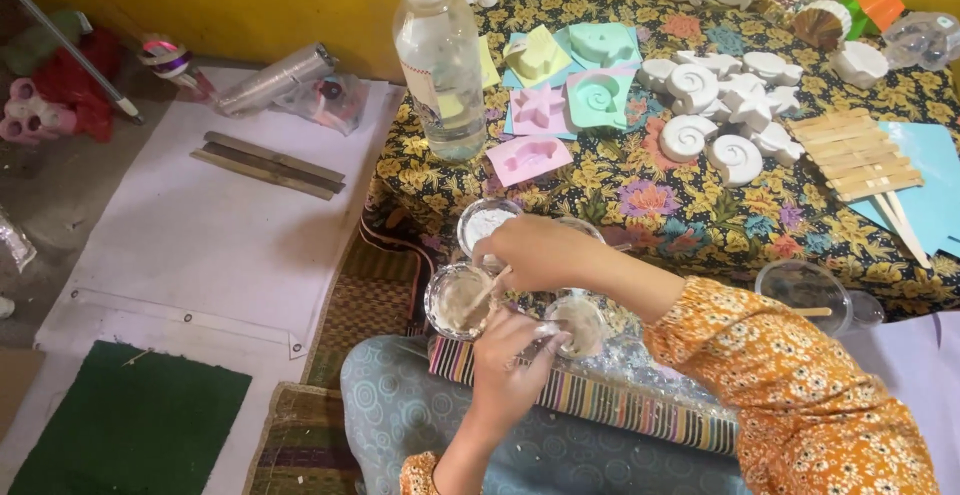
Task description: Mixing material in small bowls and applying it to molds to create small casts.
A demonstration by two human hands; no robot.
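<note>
From my feed, the low table under the dark floral cloth [640, 205] keeps the pastel moulds close, while the left hand [510, 370] clasps the small clear plastic cup of beige mix [578, 323] and the right hand [535, 252] pinches a thin wooden stirring stick [487, 290] in the neighbouring clear cup [458, 302], both steadied on the lap

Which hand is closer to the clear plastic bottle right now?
The right hand. It sits just below the clear plastic bottle, over the small cups, holding a stick. The left hand is lower down, nearer the lap, farther from the bottle.
</note>
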